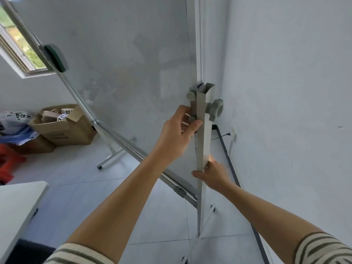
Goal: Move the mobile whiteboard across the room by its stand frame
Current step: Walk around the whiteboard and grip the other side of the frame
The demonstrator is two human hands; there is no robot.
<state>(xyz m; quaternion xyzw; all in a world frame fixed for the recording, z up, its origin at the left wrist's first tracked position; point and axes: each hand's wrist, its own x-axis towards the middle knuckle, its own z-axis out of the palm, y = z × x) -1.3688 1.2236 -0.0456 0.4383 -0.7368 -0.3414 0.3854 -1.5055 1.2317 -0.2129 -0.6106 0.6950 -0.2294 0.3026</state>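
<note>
The mobile whiteboard (118, 60) fills the upper middle of the view, its grey surface smudged. Its near stand post (204, 145), a pale grey upright with round knobs (215, 109), runs down to a wheeled foot (206, 221). My left hand (178, 134) grips the post high up, just under the knobs, thumb on its front face. My right hand (213, 175) holds the same post lower down from the right side. A green eraser (56, 58) sits on the board's tray rail (106, 128). The far foot (112, 155) rests on the tiled floor.
A white wall (285, 111) stands close on the right, with a socket and cable (231, 134) low down. Open cardboard boxes (64, 128), a red stool (9, 164) and bags lie at the left. A white table corner (17, 204) is at lower left. A window (17, 42) is upper left.
</note>
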